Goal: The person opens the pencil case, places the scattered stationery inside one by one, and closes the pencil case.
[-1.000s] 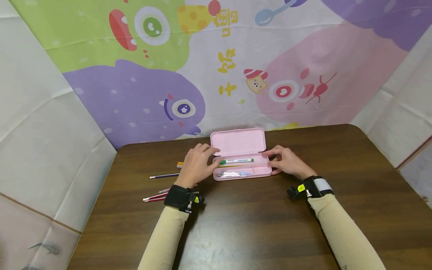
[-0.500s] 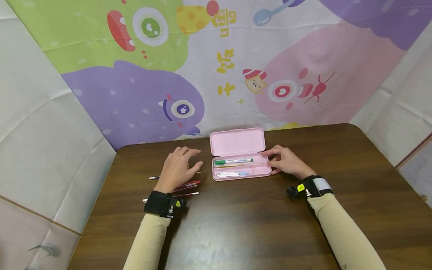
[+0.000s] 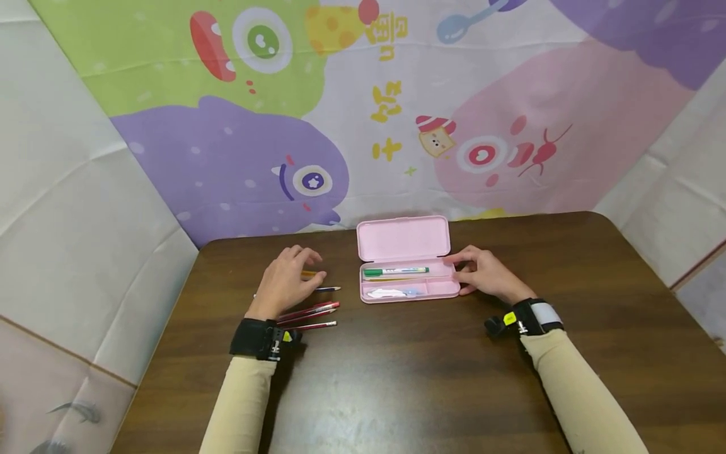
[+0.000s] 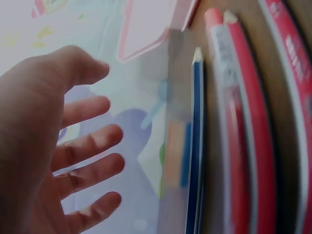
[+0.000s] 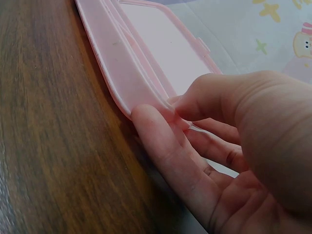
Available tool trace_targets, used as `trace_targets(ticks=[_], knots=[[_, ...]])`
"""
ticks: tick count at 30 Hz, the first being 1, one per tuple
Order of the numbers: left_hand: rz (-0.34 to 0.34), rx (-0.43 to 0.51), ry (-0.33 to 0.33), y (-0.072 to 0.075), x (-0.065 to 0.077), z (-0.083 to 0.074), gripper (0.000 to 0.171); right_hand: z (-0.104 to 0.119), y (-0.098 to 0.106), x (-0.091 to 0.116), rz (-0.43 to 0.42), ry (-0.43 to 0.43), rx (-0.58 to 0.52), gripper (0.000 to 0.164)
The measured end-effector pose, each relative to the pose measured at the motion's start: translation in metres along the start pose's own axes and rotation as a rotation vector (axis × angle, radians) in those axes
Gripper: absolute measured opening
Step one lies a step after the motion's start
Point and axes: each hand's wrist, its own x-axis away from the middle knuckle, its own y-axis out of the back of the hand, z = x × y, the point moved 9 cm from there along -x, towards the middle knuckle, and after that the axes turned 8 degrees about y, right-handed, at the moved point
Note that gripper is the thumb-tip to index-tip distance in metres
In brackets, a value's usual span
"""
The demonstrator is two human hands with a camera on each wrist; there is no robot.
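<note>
Nearest on the counter (image 3: pixel 397 372), a red pencil (image 3: pixel 312 326) lies near a second red pencil (image 4: pixel 258 131) and a red pen (image 4: pixel 237 161). The left hand (image 3: pixel 282 282), fingers parted and grasping nothing, is poised beside a dark blue pencil (image 4: pixel 196 141) and an orange-and-blue block (image 4: pixel 176 156). Opposite, the right hand (image 3: pixel 490 275) pinches the right end of the open pencil case (image 3: pixel 442 287), which contains a green marker (image 3: pixel 395 272); its lid (image 3: pixel 404 238) lies open beyond. Probable faults: a careless brush could roll the closely laid pencils or gather two together; a tug at the case's single gripped end could swivel it; lifting that end could slide its contents leftward.
</note>
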Motion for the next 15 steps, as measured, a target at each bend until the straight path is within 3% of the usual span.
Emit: trace_targets(ticks=[8, 15], knots=[[0.118, 0.048, 0.114, 0.003, 0.005, 0.04, 0.033, -0.001, 0.001, 0.0, 0.001, 0.001, -0.004, 0.045], [0.207, 0.061, 0.165, 0.008, 0.014, 0.071, 0.026, 0.0, 0.001, 0.0, 0.0, 0.005, -0.001, 0.045]])
